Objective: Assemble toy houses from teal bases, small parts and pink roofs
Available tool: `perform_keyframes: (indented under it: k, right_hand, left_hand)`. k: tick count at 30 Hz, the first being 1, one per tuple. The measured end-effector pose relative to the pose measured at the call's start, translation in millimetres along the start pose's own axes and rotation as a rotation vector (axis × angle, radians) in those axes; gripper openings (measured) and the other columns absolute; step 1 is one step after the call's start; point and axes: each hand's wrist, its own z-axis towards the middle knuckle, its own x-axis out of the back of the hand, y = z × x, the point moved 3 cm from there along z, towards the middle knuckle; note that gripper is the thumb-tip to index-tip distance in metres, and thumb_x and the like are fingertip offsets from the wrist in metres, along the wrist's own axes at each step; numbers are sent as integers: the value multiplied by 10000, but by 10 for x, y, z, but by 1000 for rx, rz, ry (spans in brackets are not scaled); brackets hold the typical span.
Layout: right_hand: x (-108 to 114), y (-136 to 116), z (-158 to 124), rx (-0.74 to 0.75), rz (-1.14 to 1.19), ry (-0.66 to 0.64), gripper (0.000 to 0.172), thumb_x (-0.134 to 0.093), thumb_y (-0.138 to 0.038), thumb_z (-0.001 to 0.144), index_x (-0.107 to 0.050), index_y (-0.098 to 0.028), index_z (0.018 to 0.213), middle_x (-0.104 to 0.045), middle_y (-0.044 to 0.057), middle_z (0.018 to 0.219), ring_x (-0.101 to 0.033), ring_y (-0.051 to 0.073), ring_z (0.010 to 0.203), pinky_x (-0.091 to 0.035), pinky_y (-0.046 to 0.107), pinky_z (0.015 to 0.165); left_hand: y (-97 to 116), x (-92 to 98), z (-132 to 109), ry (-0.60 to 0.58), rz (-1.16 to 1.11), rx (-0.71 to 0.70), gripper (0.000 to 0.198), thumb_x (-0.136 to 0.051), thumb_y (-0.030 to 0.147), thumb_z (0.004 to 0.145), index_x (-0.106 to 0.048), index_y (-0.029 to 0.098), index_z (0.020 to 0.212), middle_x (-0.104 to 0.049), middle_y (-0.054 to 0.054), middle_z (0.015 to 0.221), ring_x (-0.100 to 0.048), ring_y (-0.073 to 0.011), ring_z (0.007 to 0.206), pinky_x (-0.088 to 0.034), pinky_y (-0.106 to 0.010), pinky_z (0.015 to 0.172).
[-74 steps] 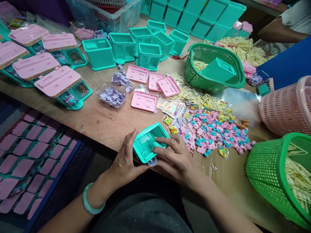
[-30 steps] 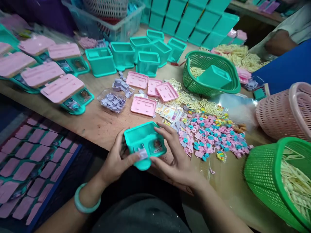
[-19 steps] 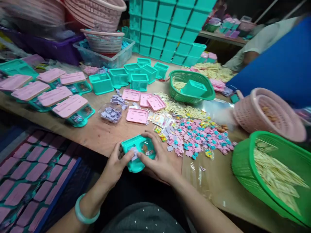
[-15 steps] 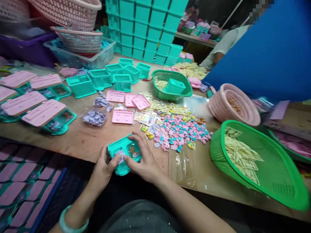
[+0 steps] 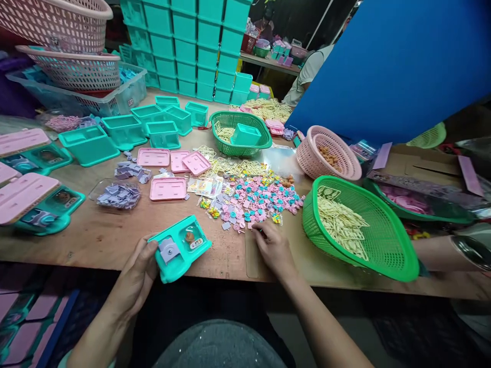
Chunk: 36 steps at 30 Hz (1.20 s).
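Note:
My left hand (image 5: 140, 266) grips the left edge of a teal plastic case (image 5: 177, 266), tilted up above the table's front edge. A lilac square piece (image 5: 169, 250) sits in its left recess, and a small brown piece (image 5: 190, 237) shows behind the right one. My right hand (image 5: 273, 248) reaches to the near edge of a pile of small pink and teal pieces (image 5: 264, 197). Its fingers are bent together at the tips; whatever lies between them is too small to make out.
A green basket (image 5: 368, 230) of cream frames stands at the right, with a pink basket (image 5: 307, 153) behind it. Pink trays (image 5: 168, 189) and a clear tub of lilac pieces (image 5: 118, 196) lie left of the pile. Stacked teal boxes (image 5: 184, 51) rise at the back.
My right hand has let go of the teal case and moved right to the pile of small pieces. My left hand still holds the case, now turned more into view.

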Motion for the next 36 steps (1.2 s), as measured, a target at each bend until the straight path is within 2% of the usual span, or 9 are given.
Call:
perform_keyframes:
  k: [4,8,15,17,21,23,26,30,36]
  right_hand:
    - [-79,39,122,47,-132,-42,169,-521,-180,957,-685,-206,924,-688,63,870,-640,215,828,-504,339,731]
    - [-265,31,336,49,-225,-69,159,-546,-199,961,-703,-203,936,-675,75,882,-609,226,845,-467,345,739]
    - [-295,113,568,-12,-330,-232,24,-689,-222,897,-712,-225,888,-711,52,960,-570,264,962,-407,410,839]
    - [-293,29,537,28,-302,-232,45,-687,-166,881,-687,-207,865,-717,41,921,-575,247,934,-408,407,846]
    - [-396,-283,246,330,-325,-230,149,-560,-110,957,-678,-171,888,-705,81,884,-558,236,882,-446,379,797]
    - [-430,-386,58,412,-277,-223,196,-505,-105,987,-679,-163,918,-705,89,888,-560,233,860,-471,372,784]
    - [-363,-357,-91,305,-86,-171,175,-509,-125,992,-672,-185,976,-709,75,908,-603,216,847,-511,348,764]
    - [-278,-234,-50,118,49,-162,148,-537,-136,976,-662,-214,990,-705,61,900,-658,201,837,-531,316,746]
    - [-502,-382,102,329,-109,-447,239,-458,-135,1004,-683,-205,963,-684,70,914,-634,186,810,-472,278,676]
  left_hand:
    - [-75,-181,31,-9,20,20,408,-831,501,735,-665,190,940,-755,-21,922,-704,-199,852,-566,-233,674]
    - [-105,-310,19,-55,51,33,439,-818,524,741,-688,179,979,-764,-54,896,-717,-236,832,-550,-248,573]
    - [-94,-275,14,-69,35,41,413,-791,521,776,-720,183,1002,-779,-62,904,-730,-253,845,-554,-259,554]
    - [-65,-224,17,-45,33,38,413,-789,525,775,-727,182,996,-784,-64,919,-731,-253,838,-558,-260,558]
    - [11,-121,6,16,27,9,439,-817,507,738,-737,179,1018,-787,-67,962,-727,-276,903,-582,-275,609]
    - [26,-79,-7,31,24,9,454,-838,487,711,-737,180,1029,-786,-66,977,-719,-292,953,-588,-280,626]
    - [24,-23,-29,55,31,12,466,-829,520,711,-734,182,1017,-783,-63,977,-711,-287,977,-586,-274,648]
    - [20,-6,-49,52,42,17,486,-793,592,727,-720,183,979,-775,-56,954,-707,-256,920,-571,-258,647]
    - [25,-26,-44,47,30,27,520,-799,614,706,-699,179,972,-765,-59,942,-699,-249,886,-569,-293,686]
